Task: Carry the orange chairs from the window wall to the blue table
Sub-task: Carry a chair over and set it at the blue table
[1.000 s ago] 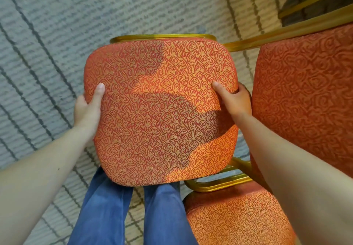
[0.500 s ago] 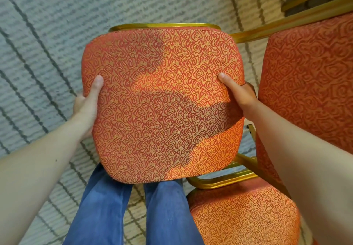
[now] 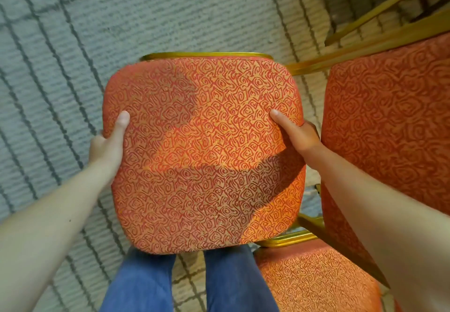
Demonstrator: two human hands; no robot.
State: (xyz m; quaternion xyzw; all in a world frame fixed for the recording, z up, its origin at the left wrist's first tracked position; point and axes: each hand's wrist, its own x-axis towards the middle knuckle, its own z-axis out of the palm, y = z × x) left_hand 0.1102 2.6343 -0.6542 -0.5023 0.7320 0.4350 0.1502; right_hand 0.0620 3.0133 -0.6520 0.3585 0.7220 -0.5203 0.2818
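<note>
An orange chair (image 3: pixel 204 153) with swirl-patterned fabric and a gold metal frame fills the middle of the view, its padded cushion facing up at me. My left hand (image 3: pixel 108 142) grips the cushion's left edge, thumb on top and fingers hidden underneath. My right hand (image 3: pixel 298 132) grips the right edge the same way. The chair is held above my legs in blue jeans; its legs and the rest of its frame are hidden beneath the cushion.
A second orange chair (image 3: pixel 389 126) stands close on the right, with its seat (image 3: pixel 316 280) at lower right and gold frame bars (image 3: pixel 379 36) at upper right. Grey carpet with dark lines (image 3: pixel 73 43) covers the floor to the left and ahead.
The view has shifted a little and the held chair sits slightly lower in view than half a second ago. Both hands keep the same grip on its edges.
</note>
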